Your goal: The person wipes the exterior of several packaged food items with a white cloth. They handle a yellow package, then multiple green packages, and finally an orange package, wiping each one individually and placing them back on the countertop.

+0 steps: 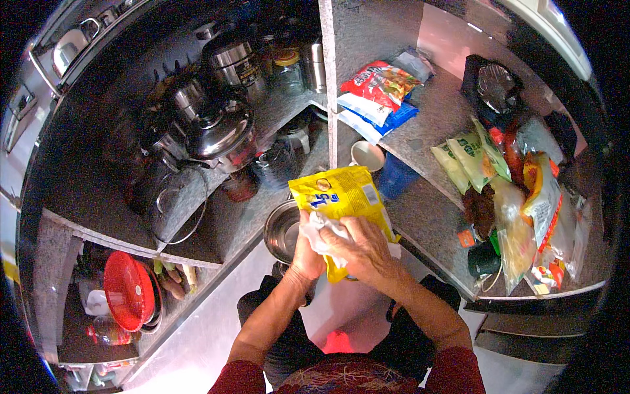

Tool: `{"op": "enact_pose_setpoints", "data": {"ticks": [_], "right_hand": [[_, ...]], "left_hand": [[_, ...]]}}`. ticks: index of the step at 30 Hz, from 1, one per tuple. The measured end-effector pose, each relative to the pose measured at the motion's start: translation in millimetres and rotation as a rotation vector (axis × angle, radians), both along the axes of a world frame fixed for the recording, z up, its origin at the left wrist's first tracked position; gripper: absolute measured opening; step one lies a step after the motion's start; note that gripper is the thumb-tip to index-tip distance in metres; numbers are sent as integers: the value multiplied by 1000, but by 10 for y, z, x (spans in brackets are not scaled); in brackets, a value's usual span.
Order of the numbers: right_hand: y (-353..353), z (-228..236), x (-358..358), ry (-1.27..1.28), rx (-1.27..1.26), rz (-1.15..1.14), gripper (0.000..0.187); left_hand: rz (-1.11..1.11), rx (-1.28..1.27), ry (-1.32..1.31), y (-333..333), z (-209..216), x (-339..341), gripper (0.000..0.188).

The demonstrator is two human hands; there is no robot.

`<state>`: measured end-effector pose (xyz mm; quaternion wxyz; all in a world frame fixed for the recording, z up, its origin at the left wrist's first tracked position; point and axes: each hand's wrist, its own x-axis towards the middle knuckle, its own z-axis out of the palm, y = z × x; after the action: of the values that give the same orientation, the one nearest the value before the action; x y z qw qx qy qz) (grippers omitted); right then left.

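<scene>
A yellow plastic food packet (354,197) is held up in front of me, over the gap between my knees. My left hand (307,255) grips its left edge, with its fingers mostly hidden behind the packet. Bunched in my right hand (366,248) is a white cloth or tissue (321,233), pressed against the front of the packet. My right hand's fingers are closed around this white piece, close to my left thumb. A shiny metal bowl (279,236) lies just beyond my left hand, partly covered by the packet and hand.
Beyond the packet stand a pale cup (367,156) and a blue container (397,176). A vertical divider (330,85) parts the shelves. Left are a lidded steel pot (220,134), a jar (287,71) and a red bowl (128,292); right, a red packet (379,84) and several green packets (469,157).
</scene>
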<state>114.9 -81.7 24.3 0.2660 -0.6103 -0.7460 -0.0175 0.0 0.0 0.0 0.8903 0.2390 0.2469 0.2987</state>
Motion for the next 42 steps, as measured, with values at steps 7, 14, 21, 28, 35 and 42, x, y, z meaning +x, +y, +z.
{"op": "enact_pose_setpoints", "data": {"ticks": [7,14,21,28,35,42], "right_hand": [[-231,135,-137,137,-103,179,28],[-221,414,240,672,-160,284,30],[-97,362,24,45,259,-217,36],[-48,238,661,647,307,-458,27],[-106,500,614,1418,-130,-238,33],[-65,386,670,1733,-120,-264,29]], "left_hand": [[22,-178,-341,146,56,-101,62],[34,-83,-91,151,-46,-148,51],[-38,-140,-199,51,-104,-130,56],[-174,-29,-94,21,-8,-153,58],[-275,-104,-67,22,-226,-209,58],[-364,-70,-53,-25,-97,-193,61]]}}
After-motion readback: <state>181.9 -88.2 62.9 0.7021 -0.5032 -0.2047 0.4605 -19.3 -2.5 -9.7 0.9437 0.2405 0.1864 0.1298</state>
